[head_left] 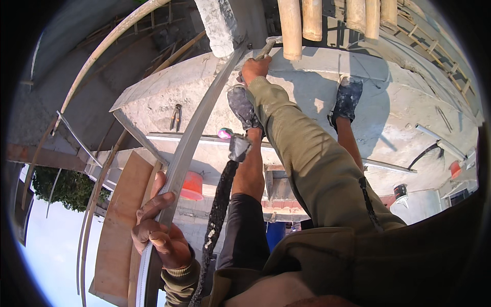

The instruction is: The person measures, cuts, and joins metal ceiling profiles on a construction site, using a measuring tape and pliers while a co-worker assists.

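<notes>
My left hand [162, 236] grips the lower part of a long grey metal bar [197, 125], fingers curled round its edge. The bar slants away from me, and its far end meets a rough concrete post [217, 28]. My right hand [255, 69], arm stretched forward, is closed round the handle of a hammer [266, 48]. The hammer's head lies just beyond the fist, close to the bar's far end. My two dark, dusty shoes stand on the concrete slab [307, 97], one beside the right forearm. A dark strap with a grey-crusted tip [239, 147] hangs before me.
Pincers [176, 117] lie on the slab left of the bar. A small pink round thing [225, 133] and a red bucket [192, 185] are nearer. Bamboo poles [291, 30] hang at the top. Sheet wood [123, 225] stands at left beside the slab's edge.
</notes>
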A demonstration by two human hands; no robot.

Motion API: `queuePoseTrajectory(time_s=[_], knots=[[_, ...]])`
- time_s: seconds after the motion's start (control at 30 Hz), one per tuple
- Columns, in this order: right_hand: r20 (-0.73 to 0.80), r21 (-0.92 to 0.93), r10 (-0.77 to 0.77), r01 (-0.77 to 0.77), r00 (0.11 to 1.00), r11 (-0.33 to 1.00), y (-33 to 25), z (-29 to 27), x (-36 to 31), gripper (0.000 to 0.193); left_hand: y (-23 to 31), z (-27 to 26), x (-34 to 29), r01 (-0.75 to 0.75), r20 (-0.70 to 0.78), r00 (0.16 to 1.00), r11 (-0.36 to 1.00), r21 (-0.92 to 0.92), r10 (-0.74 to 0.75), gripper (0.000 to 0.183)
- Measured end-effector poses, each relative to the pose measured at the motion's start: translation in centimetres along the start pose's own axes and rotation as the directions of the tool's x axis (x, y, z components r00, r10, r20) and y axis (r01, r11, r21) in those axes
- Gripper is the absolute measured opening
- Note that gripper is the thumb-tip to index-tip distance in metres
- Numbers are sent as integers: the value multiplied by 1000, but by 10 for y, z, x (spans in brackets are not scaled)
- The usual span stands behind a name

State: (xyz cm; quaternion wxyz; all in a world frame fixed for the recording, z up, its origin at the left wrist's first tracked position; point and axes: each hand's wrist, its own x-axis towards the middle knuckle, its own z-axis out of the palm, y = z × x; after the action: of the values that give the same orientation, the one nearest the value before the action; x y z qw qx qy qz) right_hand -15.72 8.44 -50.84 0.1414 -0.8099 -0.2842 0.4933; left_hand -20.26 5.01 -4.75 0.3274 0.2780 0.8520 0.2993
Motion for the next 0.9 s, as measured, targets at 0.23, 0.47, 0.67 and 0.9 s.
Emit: queuePoseTrajectory(time_s=[0.23,0.47,0.67,0.9], knots=[[322,269,224,-316,920,910,128,-8,146,13,-3,25,22,-154,43,985,967,-203,166,40],[547,272,422,-630,723,727,69,-22,78,37,-8,13,4,-97,4,995,989,-113,98,42],[384,306,324,-450,865,839,78,-13,89,54,-4,26,18,-127,34,991,983,-132,133,42],[409,317,307,-450,859,835,71,-30,125,52,-1,32,24,-173,36,983,970,-171,182,41]])
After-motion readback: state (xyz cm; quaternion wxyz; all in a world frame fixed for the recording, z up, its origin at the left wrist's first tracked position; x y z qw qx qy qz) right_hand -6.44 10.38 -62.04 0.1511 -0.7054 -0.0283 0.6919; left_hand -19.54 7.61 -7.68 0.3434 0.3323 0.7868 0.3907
